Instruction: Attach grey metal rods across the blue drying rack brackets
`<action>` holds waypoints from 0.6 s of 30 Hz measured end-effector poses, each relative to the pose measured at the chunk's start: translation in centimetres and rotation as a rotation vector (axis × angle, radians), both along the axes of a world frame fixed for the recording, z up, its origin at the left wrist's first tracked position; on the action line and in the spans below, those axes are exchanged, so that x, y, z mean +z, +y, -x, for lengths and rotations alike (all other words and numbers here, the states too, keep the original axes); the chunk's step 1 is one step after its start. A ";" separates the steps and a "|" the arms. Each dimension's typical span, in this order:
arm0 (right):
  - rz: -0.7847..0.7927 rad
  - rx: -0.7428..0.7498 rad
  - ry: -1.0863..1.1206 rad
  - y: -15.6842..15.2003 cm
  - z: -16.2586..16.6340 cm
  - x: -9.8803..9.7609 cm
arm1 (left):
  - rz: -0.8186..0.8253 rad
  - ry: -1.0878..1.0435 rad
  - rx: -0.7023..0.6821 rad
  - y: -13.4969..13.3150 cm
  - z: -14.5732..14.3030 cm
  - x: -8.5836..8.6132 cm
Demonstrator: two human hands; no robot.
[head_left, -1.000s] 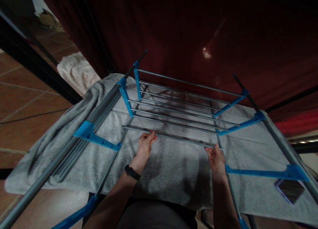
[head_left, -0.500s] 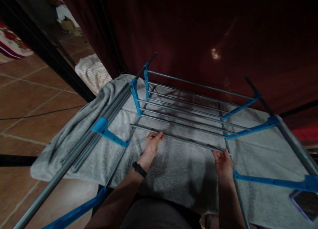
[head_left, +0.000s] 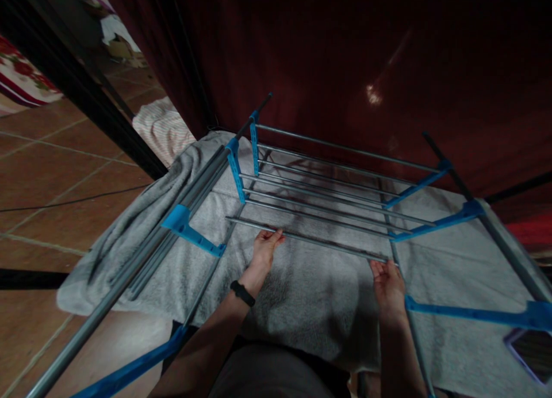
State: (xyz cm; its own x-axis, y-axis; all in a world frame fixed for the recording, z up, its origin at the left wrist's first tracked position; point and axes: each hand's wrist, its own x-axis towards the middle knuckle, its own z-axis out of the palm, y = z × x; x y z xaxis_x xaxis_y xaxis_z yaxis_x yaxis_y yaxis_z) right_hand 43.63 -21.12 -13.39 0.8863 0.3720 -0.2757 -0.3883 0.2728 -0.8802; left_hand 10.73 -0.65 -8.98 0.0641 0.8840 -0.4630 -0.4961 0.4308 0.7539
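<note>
A metal drying rack (head_left: pixel 336 205) with grey rods and blue plastic brackets stands in front of me. A large grey towel (head_left: pixel 310 289) lies spread over its lower tier. My left hand (head_left: pixel 265 248), a black band on its wrist, rests on the towel with its fingertips stretched up to the nearest grey rod (head_left: pixel 310 240) of the upper tier. My right hand (head_left: pixel 388 283) lies palm up just below the right end of that same rod, fingers loosely spread. Neither hand grips anything.
Terracotta floor tiles (head_left: pixel 56 185) lie to the left, with a pale striped cloth (head_left: pixel 161 127) on them. A dark red wall or curtain (head_left: pixel 345 58) rises behind the rack. A phone-like flat object (head_left: pixel 528 346) lies on the towel at the lower right.
The view shifted right and down at first, then held. Both hands stay by the nearest rod; the right hand has dropped slightly below it.
</note>
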 end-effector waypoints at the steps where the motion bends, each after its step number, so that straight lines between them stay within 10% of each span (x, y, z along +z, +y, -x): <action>1: -0.001 0.001 0.001 0.0 0.0 0.0 | -0.007 0.007 -0.008 0.0 0.0 0.0; 18: -0.011 0.015 0.007 0.6 1.1 1.0 | -0.004 0.005 -0.035 0.1 0.1 0.1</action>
State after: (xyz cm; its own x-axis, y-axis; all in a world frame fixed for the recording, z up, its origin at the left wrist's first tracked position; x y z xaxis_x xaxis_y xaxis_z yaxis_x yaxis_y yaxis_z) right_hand 42.53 -20.55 -12.39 0.8786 0.3887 -0.2776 -0.3986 0.2765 -0.8744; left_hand 10.60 -0.51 -8.93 0.0926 0.8830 -0.4601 -0.4767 0.4450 0.7581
